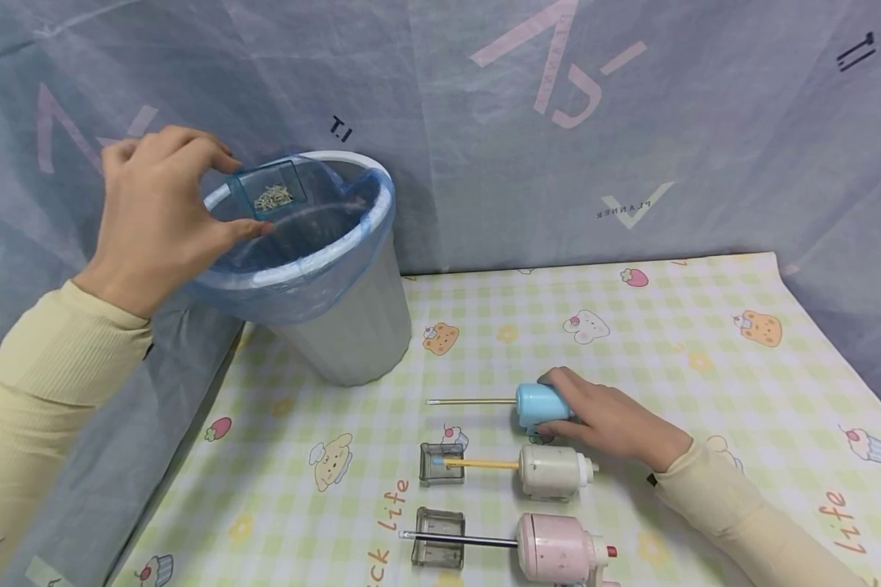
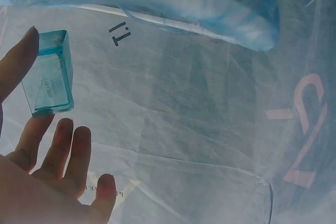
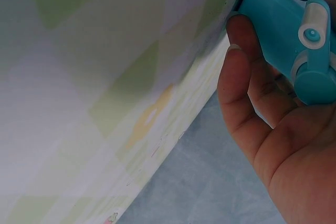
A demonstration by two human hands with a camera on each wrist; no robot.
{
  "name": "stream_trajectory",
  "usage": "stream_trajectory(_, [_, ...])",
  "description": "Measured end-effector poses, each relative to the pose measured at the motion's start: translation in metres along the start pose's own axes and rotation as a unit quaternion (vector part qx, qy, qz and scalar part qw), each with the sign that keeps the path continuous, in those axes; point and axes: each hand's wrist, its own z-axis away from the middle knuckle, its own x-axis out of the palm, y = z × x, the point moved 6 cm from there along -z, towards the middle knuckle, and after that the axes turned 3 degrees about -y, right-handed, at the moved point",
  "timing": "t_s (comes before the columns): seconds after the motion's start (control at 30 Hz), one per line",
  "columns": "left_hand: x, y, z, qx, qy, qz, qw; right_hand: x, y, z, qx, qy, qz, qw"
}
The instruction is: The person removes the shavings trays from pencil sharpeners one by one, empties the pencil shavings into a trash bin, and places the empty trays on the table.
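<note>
Over the lined trash can (image 1: pixel 352 326), my left hand (image 1: pixel 161 212) pinches a clear blue shavings drawer (image 1: pixel 267 189) between thumb and fingertips. Pencil shavings (image 1: pixel 273 197) lie inside the drawer, which is tilted. In the left wrist view the same drawer (image 2: pixel 55 74) shows its see-through walls. My right hand (image 1: pixel 602 416) grips a blue crank pencil sharpener (image 1: pixel 540 406) on the table. A gold pencil (image 1: pixel 473 401) sticks out of its left side. The right wrist view shows the sharpener's crank handle (image 3: pixel 312 35) beside the palm.
Nearer me stand a white sharpener (image 1: pixel 551 473) with a yellow pencil (image 1: pixel 484 464) and a pink sharpener (image 1: pixel 554 548) with a black pencil (image 1: pixel 484 540). Grey drawers (image 1: pixel 429 465) lie beneath those pencils' ends. A grey fabric wall (image 1: pixel 499 187) rises behind the checked tablecloth (image 1: pixel 631 326).
</note>
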Motion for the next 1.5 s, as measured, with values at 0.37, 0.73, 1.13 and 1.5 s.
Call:
stream_trajectory(0.37, [0.008, -0.002, -0.005, -0.001, -0.047, 0.053, 0.9975, 0.001, 0.002, 0.000, -0.003, 0.003, 0.000, 1.000])
stream_trajectory(0.73, [0.014, -0.006, -0.007, -0.013, -0.089, 0.036, 0.9953, 0.001, 0.001, 0.001, 0.002, 0.001, -0.003, 1.000])
stream_trajectory(1.13, [0.017, 0.003, -0.008, 0.045, -0.099, 0.011, 0.9940, 0.000, 0.001, 0.001, 0.006, -0.004, -0.006, 1.000])
stream_trajectory(1.5, [0.021, 0.008, -0.009, 0.109, -0.097, -0.054, 0.9878, 0.000, 0.001, 0.000, 0.007, -0.006, -0.007, 1.000])
